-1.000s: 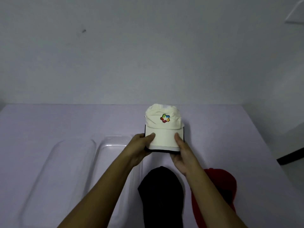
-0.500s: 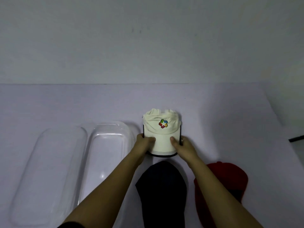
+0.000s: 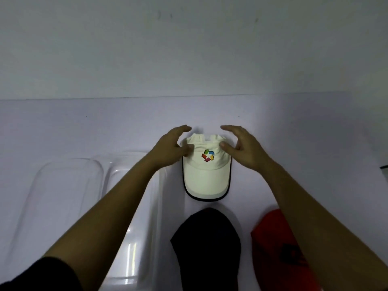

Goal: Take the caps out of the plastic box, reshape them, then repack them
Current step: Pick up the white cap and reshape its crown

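Cream fabric cap w/ multicolour logo (image 3: pixel 206 169) sits flat on the pale worktop (image 3: pixel 294 133), btw both hands. Left hand (image 3: pixel 172 148) and right hand (image 3: pixel 243 147) are spread, gripping nothing, thumbs prob touching the crown. Imo cup both sides evenly, puff the crown gently w/o creasing the brim.

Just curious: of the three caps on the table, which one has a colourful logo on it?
The cream cap, farthest away, between both hands. The black cap and red cap show no colourful logo.

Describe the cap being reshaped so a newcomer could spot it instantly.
On the pale table, right of the clear plastic box, three caps lie. It is the farthest, between the left hand and right hand: the cream cap, alone bearing a multicoloured logo.
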